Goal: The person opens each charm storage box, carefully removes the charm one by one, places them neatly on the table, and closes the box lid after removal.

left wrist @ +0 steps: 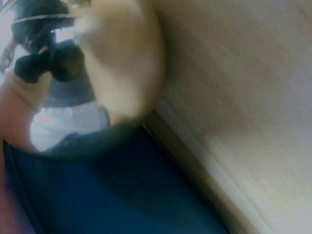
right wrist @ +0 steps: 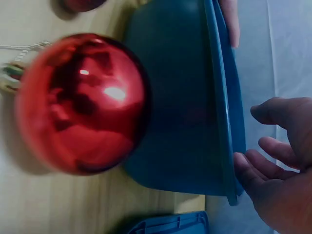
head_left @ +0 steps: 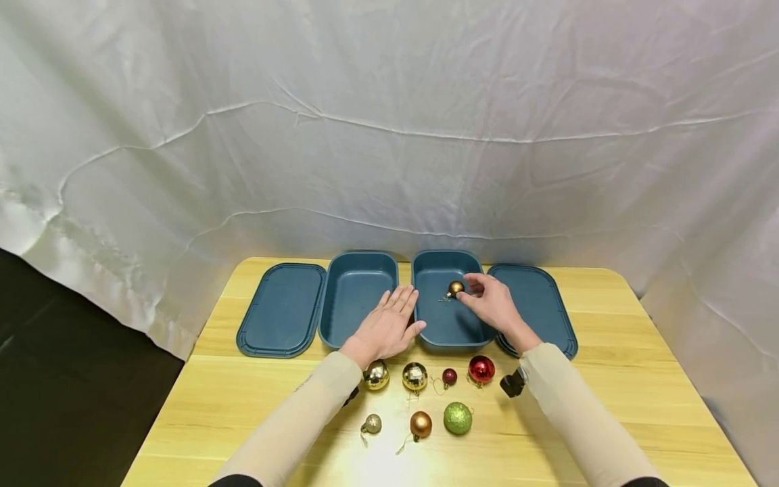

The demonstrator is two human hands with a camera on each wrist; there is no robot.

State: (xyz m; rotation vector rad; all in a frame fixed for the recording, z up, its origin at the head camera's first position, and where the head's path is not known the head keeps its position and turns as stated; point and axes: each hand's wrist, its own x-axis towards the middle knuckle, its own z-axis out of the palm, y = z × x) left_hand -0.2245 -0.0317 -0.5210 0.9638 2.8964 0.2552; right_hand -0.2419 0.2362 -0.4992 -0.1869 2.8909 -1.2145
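Nearby, blue lids (head_left: 285, 310) flank two boxes (head_left: 358, 297) behind seven baubles (head_left: 458, 418).

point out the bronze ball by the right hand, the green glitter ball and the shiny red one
Bronze ball (head_left: 456, 289): head view, middle of its round body
Green glitter ball (head_left: 458, 419): head view, centre of its glittery surface
Shiny red ball (right wrist: 83, 105): right wrist view, middle of its glossy side

No text is legible, the faint mark (head_left: 302, 383) on the left sleeve (head_left: 298, 412) included.
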